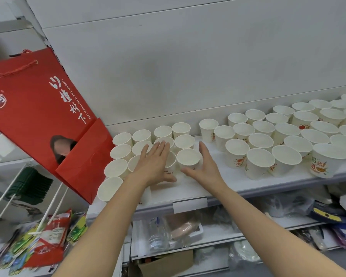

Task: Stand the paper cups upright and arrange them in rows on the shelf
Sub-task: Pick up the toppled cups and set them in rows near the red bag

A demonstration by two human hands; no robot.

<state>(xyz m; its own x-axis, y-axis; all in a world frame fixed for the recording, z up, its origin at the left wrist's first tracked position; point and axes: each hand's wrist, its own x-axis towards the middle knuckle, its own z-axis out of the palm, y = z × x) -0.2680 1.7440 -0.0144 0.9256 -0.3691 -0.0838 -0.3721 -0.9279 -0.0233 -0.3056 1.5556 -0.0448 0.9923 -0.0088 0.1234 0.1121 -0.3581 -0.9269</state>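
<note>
Item: white paper cups (188, 161) with orange-and-green print, all those in view standing mouth up on the white shelf (190, 193). Left block, beside a leaning red gift bag (40, 108): some four columns running front to back, fairly tidy; right block: a larger, looser field reaching to the right edge of the view, its rows uneven. A bare strip of shelf lies between the two blocks, with one cup (208, 129) standing apart at the back of it. Left hand (155, 162): fingers straight and together, palm down, laid across the rims of the left block's inner cups; released, grasping nothing. Right hand (203, 166): flat, fingers straight, set on edge in the bare strip, touching or just beside the right flank of the front inner cup; likewise grasping nothing. Governing relation: the left block sits directly between the two palms, the cups' long axes vertical, so a sideways squeeze should close the columns without tipping. The right hand is the nearer to the loose right block. Below: lower shelves of bagged goods, packets and a cardboard box.
</note>
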